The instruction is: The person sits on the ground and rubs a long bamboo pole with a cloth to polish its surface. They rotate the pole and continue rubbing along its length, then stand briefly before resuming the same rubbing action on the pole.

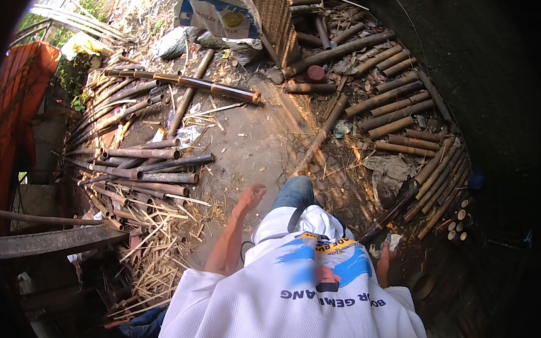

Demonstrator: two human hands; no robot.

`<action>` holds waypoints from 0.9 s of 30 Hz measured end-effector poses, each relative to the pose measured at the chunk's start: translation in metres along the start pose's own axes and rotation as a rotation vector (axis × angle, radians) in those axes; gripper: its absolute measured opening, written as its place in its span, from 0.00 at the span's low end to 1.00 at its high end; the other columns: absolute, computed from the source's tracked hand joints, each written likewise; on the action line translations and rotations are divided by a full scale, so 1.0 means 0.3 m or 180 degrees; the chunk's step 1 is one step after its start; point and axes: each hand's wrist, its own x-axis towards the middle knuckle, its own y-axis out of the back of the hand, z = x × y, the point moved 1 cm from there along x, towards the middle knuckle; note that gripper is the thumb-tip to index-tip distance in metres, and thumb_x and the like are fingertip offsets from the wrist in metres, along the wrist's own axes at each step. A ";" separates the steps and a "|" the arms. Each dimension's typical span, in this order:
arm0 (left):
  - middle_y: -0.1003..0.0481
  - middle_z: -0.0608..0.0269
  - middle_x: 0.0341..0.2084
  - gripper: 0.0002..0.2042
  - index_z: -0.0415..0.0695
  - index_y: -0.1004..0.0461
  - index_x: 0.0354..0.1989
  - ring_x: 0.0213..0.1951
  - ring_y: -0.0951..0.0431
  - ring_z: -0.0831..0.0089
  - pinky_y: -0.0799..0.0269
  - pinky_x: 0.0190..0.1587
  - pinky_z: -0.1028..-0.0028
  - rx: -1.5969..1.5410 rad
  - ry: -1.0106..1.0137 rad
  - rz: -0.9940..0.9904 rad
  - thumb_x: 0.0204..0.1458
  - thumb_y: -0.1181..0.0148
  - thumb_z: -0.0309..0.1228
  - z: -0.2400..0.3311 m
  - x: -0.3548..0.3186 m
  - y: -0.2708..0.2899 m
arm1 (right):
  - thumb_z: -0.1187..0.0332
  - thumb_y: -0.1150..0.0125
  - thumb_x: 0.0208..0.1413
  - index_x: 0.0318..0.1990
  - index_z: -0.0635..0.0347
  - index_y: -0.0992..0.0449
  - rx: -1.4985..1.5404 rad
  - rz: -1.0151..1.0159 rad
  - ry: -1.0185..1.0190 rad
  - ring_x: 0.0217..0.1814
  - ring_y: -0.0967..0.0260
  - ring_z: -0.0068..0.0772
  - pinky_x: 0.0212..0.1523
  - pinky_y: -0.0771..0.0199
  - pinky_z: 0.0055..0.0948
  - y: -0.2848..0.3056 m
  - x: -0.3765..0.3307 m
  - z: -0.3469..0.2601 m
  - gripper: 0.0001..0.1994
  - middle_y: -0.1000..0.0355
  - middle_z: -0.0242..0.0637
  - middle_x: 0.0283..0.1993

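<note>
Loosely curled, the left hand's (252, 196) fingers sit slightly apart over rough earthen floor (232, 140), near smooth, hollow bamboo tubes (161, 177) and thin split slivers (147, 273). The right hand (383, 261) is beside a crumpled whitish scrap (395, 241), near a dark, slender pole (390, 215); whether its fingers grip anything I cannot tell.

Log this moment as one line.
Left hand: appears empty, over bare ground | right hand: at pale crumpled scrap, grip unclear | bamboo poles: lying both sides
</note>
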 end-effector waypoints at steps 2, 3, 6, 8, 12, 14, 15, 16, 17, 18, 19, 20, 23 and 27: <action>0.17 0.46 0.42 0.19 0.42 0.23 0.55 0.42 0.17 0.59 0.24 0.46 0.64 0.0030 0.0182 0.0004 0.60 0.41 0.40 -0.068 -0.025 -0.004 | 0.57 0.31 0.55 0.69 0.70 0.41 0.0070 -0.0016 0.0025 0.60 0.31 0.49 0.60 0.33 0.41 -0.019 0.026 -0.086 0.40 0.30 0.55 0.62; 0.17 0.46 0.41 0.19 0.42 0.22 0.55 0.43 0.17 0.59 0.24 0.47 0.64 -0.0026 0.0317 0.0021 0.60 0.41 0.40 -0.111 -0.046 -0.010 | 0.57 0.31 0.54 0.69 0.69 0.40 0.0017 0.0003 0.0064 0.60 0.31 0.49 0.61 0.33 0.41 -0.028 0.039 -0.128 0.40 0.30 0.54 0.62; 0.17 0.47 0.40 0.19 0.41 0.21 0.54 0.43 0.17 0.60 0.23 0.47 0.64 0.0012 0.0802 -0.0027 0.59 0.40 0.39 -0.244 -0.134 -0.028 | 0.60 0.29 0.53 0.69 0.65 0.37 -0.0069 0.0240 0.0144 0.60 0.29 0.47 0.60 0.31 0.40 -0.048 0.069 -0.224 0.38 0.29 0.50 0.62; 0.17 0.49 0.38 0.19 0.39 0.20 0.53 0.40 0.16 0.61 0.22 0.45 0.64 0.0262 0.1212 -0.0188 0.59 0.40 0.39 -0.313 -0.209 -0.037 | 0.62 0.29 0.53 0.69 0.64 0.36 0.0223 0.0081 0.0084 0.59 0.28 0.45 0.60 0.31 0.39 -0.063 0.088 -0.258 0.37 0.28 0.48 0.63; 0.16 0.52 0.35 0.20 0.38 0.20 0.51 0.32 0.16 0.66 0.21 0.38 0.66 -0.0006 0.1615 -0.0292 0.59 0.40 0.41 -0.388 -0.301 -0.040 | 0.64 0.29 0.53 0.70 0.61 0.37 0.0152 0.0047 0.0005 0.59 0.28 0.44 0.60 0.31 0.39 -0.091 0.121 -0.242 0.37 0.28 0.46 0.63; 0.16 0.53 0.33 0.20 0.39 0.20 0.52 0.29 0.16 0.68 0.20 0.35 0.67 -0.0012 0.1592 -0.0251 0.59 0.40 0.42 -0.402 -0.301 -0.037 | 0.64 0.30 0.54 0.69 0.63 0.37 0.0058 0.0030 0.0180 0.58 0.28 0.45 0.59 0.30 0.40 -0.108 0.135 -0.205 0.36 0.28 0.46 0.61; 0.16 0.53 0.34 0.20 0.39 0.20 0.52 0.32 0.16 0.67 0.21 0.38 0.67 -0.0231 0.1626 -0.0205 0.59 0.40 0.42 -0.406 -0.289 -0.037 | 0.65 0.30 0.54 0.69 0.63 0.36 -0.0049 0.0103 0.0224 0.58 0.28 0.45 0.59 0.30 0.41 -0.115 0.141 -0.184 0.36 0.27 0.47 0.60; 0.17 0.52 0.35 0.20 0.39 0.20 0.52 0.33 0.16 0.67 0.21 0.39 0.67 -0.0278 0.1419 -0.0128 0.59 0.40 0.42 -0.405 -0.267 -0.032 | 0.65 0.30 0.54 0.69 0.64 0.36 -0.0145 0.0157 0.0233 0.58 0.28 0.46 0.58 0.30 0.41 -0.125 0.147 -0.163 0.35 0.27 0.47 0.60; 0.17 0.52 0.35 0.21 0.40 0.20 0.53 0.35 0.16 0.66 0.21 0.40 0.67 -0.0305 0.1293 -0.0064 0.59 0.40 0.42 -0.402 -0.241 -0.030 | 0.65 0.30 0.54 0.68 0.64 0.36 -0.0134 0.0121 0.0302 0.58 0.28 0.45 0.58 0.30 0.41 -0.135 0.152 -0.147 0.35 0.28 0.47 0.60; 0.17 0.52 0.35 0.21 0.40 0.20 0.53 0.36 0.16 0.66 0.21 0.42 0.66 -0.0301 0.1265 -0.0030 0.59 0.40 0.42 -0.396 -0.214 -0.026 | 0.64 0.30 0.54 0.68 0.64 0.35 -0.0115 0.0064 0.0333 0.58 0.29 0.45 0.58 0.29 0.41 -0.146 0.155 -0.135 0.34 0.28 0.48 0.60; 0.17 0.52 0.35 0.21 0.40 0.20 0.53 0.37 0.16 0.66 0.22 0.43 0.66 -0.0323 0.1074 0.0038 0.60 0.42 0.43 -0.384 -0.185 -0.021 | 0.64 0.30 0.54 0.67 0.64 0.35 -0.0167 0.0085 0.0210 0.59 0.29 0.45 0.57 0.29 0.41 -0.157 0.157 -0.129 0.34 0.29 0.48 0.61; 0.17 0.51 0.35 0.22 0.40 0.21 0.54 0.38 0.16 0.65 0.22 0.44 0.66 -0.0311 0.0980 0.0088 0.60 0.43 0.44 -0.369 -0.152 -0.013 | 0.64 0.30 0.54 0.67 0.64 0.35 -0.0121 -0.0064 0.0340 0.59 0.30 0.44 0.57 0.29 0.41 -0.169 0.154 -0.132 0.34 0.30 0.49 0.62; 0.17 0.51 0.35 0.25 0.41 0.21 0.54 0.38 0.17 0.64 0.23 0.44 0.65 -0.0573 0.0803 0.0316 0.63 0.49 0.50 -0.306 -0.065 0.030 | 0.61 0.30 0.54 0.68 0.61 0.35 -0.0401 -0.0154 0.0136 0.63 0.32 0.46 0.59 0.30 0.43 -0.206 0.129 -0.186 0.35 0.34 0.51 0.67; 0.18 0.49 0.36 0.32 0.39 0.21 0.53 0.36 0.17 0.62 0.23 0.43 0.63 -0.1218 0.0872 0.0547 0.65 0.57 0.58 -0.245 0.020 0.132 | 0.61 0.30 0.53 0.72 0.66 0.43 -0.1186 0.0249 -0.0087 0.66 0.33 0.53 0.65 0.32 0.44 -0.267 0.061 -0.331 0.42 0.35 0.55 0.68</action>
